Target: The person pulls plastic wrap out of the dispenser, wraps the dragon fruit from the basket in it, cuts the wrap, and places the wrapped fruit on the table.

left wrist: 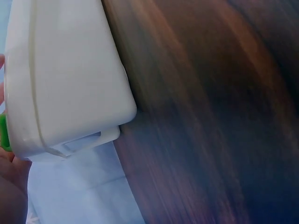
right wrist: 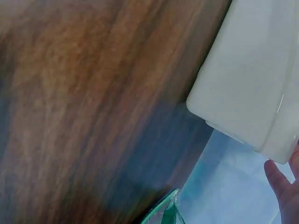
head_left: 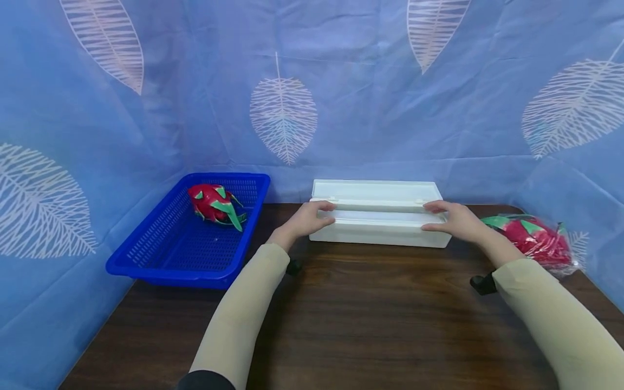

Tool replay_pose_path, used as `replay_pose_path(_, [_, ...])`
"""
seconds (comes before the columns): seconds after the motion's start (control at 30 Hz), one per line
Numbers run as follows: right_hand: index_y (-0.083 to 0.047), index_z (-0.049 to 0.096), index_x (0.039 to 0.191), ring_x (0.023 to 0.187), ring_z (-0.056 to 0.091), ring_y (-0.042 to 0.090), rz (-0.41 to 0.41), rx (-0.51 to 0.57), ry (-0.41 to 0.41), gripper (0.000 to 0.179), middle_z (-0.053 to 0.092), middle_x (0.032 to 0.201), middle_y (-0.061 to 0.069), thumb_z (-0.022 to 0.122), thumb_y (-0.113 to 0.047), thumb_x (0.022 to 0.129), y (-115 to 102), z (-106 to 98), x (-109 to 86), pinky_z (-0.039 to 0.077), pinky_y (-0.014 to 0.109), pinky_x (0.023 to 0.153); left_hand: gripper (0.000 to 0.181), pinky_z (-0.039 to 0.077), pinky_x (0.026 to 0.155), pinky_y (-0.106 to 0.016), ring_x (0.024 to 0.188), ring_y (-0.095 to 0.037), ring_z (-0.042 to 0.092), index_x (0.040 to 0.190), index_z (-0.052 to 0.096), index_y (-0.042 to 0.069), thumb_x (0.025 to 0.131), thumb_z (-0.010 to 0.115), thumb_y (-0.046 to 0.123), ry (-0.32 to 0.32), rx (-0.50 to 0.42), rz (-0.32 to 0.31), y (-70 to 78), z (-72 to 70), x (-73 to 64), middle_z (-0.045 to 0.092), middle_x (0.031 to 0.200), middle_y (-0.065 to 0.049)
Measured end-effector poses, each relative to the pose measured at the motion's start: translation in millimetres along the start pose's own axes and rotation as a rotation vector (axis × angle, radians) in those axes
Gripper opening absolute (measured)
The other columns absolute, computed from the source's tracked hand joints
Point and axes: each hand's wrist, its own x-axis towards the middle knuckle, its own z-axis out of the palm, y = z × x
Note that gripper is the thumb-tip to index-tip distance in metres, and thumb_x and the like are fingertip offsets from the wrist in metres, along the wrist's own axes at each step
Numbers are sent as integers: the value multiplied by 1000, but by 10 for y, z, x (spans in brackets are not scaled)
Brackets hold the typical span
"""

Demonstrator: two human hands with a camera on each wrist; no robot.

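Observation:
A long white lidded box (head_left: 380,233) stands at the back of the wooden table, its lid (head_left: 375,188) raised and tilted back. My left hand (head_left: 305,218) holds the box's left end, fingers at the lid's edge and thumb lower, by the front rim. At the opposite end, my right hand (head_left: 455,219) holds on in the same way. The left wrist view shows a small green piece (left wrist: 4,133) on the box beside my fingers. From the right wrist, my fingers (right wrist: 275,179) appear at the box's corner. The box's inside is mostly hidden.
Left of the box, a blue plastic basket (head_left: 170,276) holds a red and green dragon fruit (head_left: 214,203). Another red and green dragon fruit (head_left: 536,241), wrapped in clear plastic, lies beyond my right forearm. A blue leaf-patterned cloth (head_left: 341,108) rises behind the table.

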Motion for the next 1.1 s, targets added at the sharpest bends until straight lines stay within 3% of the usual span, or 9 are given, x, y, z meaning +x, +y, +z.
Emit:
replay_pose_path(0.2, [5,46,138,126,42,46,-8,7,-59,74,48,135,32,71,-44,88,-34,-33,68,33,61,101,38,40,104,-38,127,-22,48,135,58,14,99,59,26,-8,27,-1,-23,-9,18,57,134,-6])
replay_pose_path(0.37, [8,47,137,124,42,49,-47,15,-73,53,47,135,34,56,-29,100,-42,-15,101,35,62,98,38,41,102,-37,125,-20,50,136,57,15,100,57,27,-25,62,-28,-14,-36,35,57,134,-5])
replay_pose_path(0.5, [10,50,133,119,45,51,-50,8,-43,40,49,130,34,46,-16,103,-32,46,139,39,61,93,38,40,103,-37,125,-20,50,136,56,14,100,56,27,-42,85,-36,3,-46,40,57,135,-4])
replay_pose_path(0.7, [11,62,118,104,54,46,-13,-32,19,28,59,113,30,56,-8,98,-42,67,240,44,58,86,38,39,104,-36,127,-20,48,139,53,13,102,52,22,-74,101,-43,60,-60,48,55,137,-4])
replay_pose_path(0.87, [7,68,108,99,56,43,52,-51,88,22,62,105,26,58,-10,97,-58,121,267,43,58,84,39,39,104,-35,129,-20,47,141,51,12,102,49,19,-90,99,-65,67,-54,78,54,139,-4])
replay_pose_path(1.1, [5,64,111,101,56,44,113,-18,144,26,62,110,28,55,-17,100,-25,187,262,43,57,84,34,41,102,-35,124,-20,52,134,58,10,102,51,21,-61,115,-61,27,-47,153,59,133,-6])
